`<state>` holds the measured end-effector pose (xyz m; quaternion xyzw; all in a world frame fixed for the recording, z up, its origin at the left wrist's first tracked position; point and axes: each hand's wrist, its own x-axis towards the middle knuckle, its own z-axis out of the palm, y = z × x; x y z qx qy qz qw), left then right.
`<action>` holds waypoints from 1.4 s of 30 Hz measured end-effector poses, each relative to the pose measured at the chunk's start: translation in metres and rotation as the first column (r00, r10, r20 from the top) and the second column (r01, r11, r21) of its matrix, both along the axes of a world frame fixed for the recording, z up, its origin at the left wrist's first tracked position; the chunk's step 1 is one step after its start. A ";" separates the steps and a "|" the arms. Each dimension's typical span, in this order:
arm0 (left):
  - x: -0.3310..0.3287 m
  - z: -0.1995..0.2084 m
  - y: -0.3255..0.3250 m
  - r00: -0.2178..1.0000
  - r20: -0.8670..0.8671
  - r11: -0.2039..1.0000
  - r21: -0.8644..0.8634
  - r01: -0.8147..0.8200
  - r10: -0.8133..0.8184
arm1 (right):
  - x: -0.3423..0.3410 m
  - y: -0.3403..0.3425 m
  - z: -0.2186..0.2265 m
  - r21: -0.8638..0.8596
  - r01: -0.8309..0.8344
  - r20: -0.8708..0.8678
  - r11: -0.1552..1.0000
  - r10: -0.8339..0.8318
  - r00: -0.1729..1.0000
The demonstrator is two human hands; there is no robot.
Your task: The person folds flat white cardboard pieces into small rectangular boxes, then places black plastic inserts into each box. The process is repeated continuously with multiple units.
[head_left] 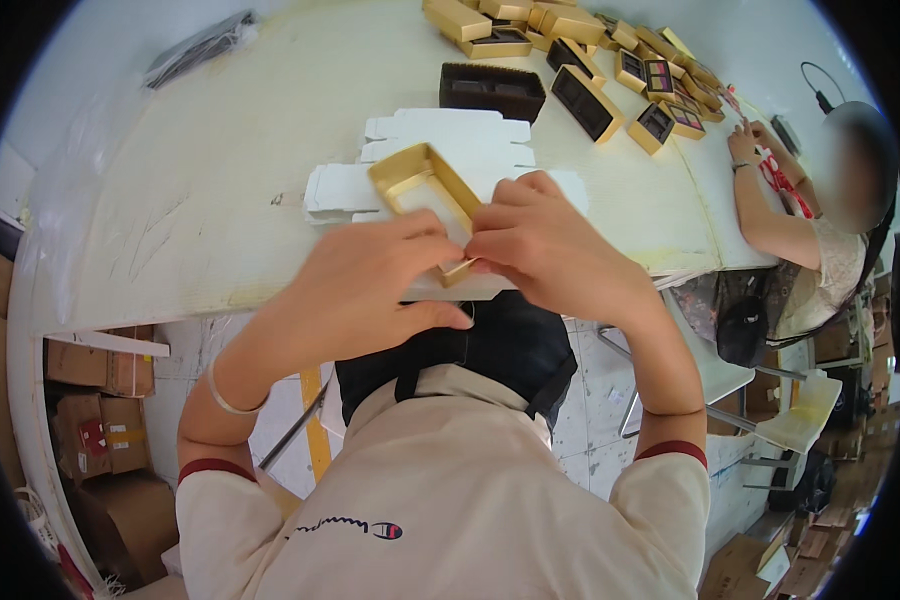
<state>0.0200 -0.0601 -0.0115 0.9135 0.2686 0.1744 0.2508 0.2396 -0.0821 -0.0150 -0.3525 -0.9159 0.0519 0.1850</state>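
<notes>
Both hands work at the near end of a gold, open rectangular box frame [453, 186], which is tilted above the table's front edge. My left hand [365, 275] has its fingers bent against the frame's near left side, with the thumb stretched out below. On the near right corner, my right hand [555, 245] pinches the gold wall with fingers curled in. White flat box blanks [450, 130] with cut flaps lie in a stack beneath the frame. Just beyond them stands a dark brown tray [490, 92] with raised walls. My fingers cover part of the frame's near corner.
Many gold boxes [588, 103] with dark inserts are heaped at the far right of the white table [230, 150]. A plastic-wrapped dark bundle [200, 48] lies far left. Another person [800, 220] sits at the right side, hands on a red and white item.
</notes>
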 end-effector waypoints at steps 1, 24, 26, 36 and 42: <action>-0.005 0.010 0.004 0.999 0.029 0.992 0.121 -0.031 0.027 | 0.004 0.000 0.006 0.042 -0.011 0.009 0.999 0.010 1.000; -0.018 -0.031 0.057 0.962 0.111 0.961 0.089 -0.261 0.251 | 0.088 0.162 -0.017 0.258 0.404 0.067 0.878 -0.434 0.899; -0.017 -0.031 0.057 0.958 0.127 0.965 0.027 -0.262 0.257 | 0.092 0.168 -0.013 0.217 0.401 0.065 0.890 -0.423 0.904; -0.017 -0.024 0.045 0.960 0.196 0.978 0.021 -0.207 0.199 | 0.080 0.086 0.051 -0.581 -0.444 -0.745 0.682 -0.226 0.628; -0.008 -0.023 0.034 0.959 0.225 0.982 0.036 -0.185 0.172 | 0.072 0.064 0.034 -0.941 -0.023 -0.195 0.339 -0.483 0.854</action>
